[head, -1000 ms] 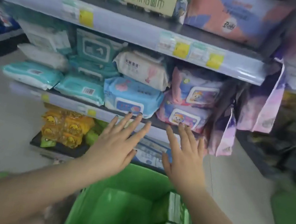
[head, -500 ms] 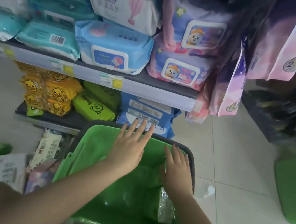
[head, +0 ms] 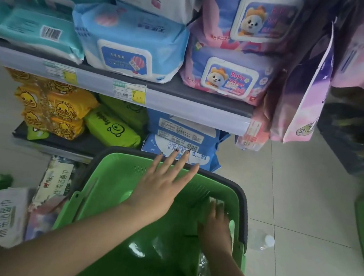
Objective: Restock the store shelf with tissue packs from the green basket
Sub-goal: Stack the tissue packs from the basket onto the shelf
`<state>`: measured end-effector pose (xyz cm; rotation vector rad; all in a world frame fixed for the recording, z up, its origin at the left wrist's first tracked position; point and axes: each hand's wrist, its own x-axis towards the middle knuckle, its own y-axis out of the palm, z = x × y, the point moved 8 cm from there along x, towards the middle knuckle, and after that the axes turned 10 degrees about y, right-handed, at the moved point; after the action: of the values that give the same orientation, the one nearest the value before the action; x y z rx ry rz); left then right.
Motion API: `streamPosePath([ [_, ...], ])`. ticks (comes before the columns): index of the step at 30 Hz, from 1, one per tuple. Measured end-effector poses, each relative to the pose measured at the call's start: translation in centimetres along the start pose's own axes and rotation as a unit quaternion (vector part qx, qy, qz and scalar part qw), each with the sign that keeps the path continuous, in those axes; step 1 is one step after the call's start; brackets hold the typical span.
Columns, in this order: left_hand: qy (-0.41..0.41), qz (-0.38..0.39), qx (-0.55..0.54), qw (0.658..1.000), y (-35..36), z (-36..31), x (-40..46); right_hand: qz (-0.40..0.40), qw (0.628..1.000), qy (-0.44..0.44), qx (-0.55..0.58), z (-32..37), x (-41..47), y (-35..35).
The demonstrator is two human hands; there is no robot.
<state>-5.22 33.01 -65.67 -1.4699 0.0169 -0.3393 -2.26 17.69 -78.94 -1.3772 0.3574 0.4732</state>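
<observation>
Left hand (head: 160, 187): fingers spread flat over basket (head: 111, 175).
Right hand (head: 215, 225): inside basket; grip unclear.

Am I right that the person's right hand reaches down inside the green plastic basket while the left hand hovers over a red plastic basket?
Not quite: there is only one basket, and it is green. The head view shows the right hand low inside the green plastic basket, while the left hand is spread open over that same basket, near its dark far rim.
</observation>
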Motion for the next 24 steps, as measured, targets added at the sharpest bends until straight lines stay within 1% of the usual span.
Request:
streamPosePath([
  [4, 0.014, -0.007, 0.015, 1.000, -0.2, -0.1, -0.1, -0.020, 0.998, 0.046, -0.026, -0.7, 0.8, 0.8],
  [7, 0.011, 0.002, 0.014, 1.000, 0.1, -0.1, -0.2, -0.039, 0.997, 0.052, -0.038, -0.4, 1.1, 1.0],
  [10, 0.016, 0.007, 0.012, 1.000, 0.3, -0.5, -0.5, -0.071, 0.996, 0.050, 0.006, -0.3, 1.3, 1.0],
  [12, 0.024, 0.008, 0.008, 1.000, 0.2, -0.9, -0.6, -0.075, 0.995, 0.058, 0.030, -0.4, 1.3, 1.2],
  [14, 0.035, 0.016, 0.005, 0.999, 0.2, -1.2, -0.8, -0.060, 0.992, 0.077, 0.082, -0.6, 1.4, 1.5],
  [17, 0.049, 0.021, 0.009, 0.999, 0.2, -1.6, -1.1, -0.002, 0.977, 0.136, 0.163, -1.0, 1.5, 2.6],
  [19, 0.046, 0.031, 0.004, 0.998, 0.2, -1.5, -1.2, 0.018, 0.967, 0.170, 0.188, -1.2, 1.4, 2.6],
  [21, 0.039, 0.052, -0.008, 0.998, 0.2, -1.4, -1.1, 0.009, 0.963, 0.181, 0.200, -1.5, 1.2, 1.9],
  [24, 0.044, 0.078, -0.038, 0.995, 0.7, -1.7, -1.0, -0.017, 0.958, 0.170, 0.232, -1.1, 0.5, 0.3],
])
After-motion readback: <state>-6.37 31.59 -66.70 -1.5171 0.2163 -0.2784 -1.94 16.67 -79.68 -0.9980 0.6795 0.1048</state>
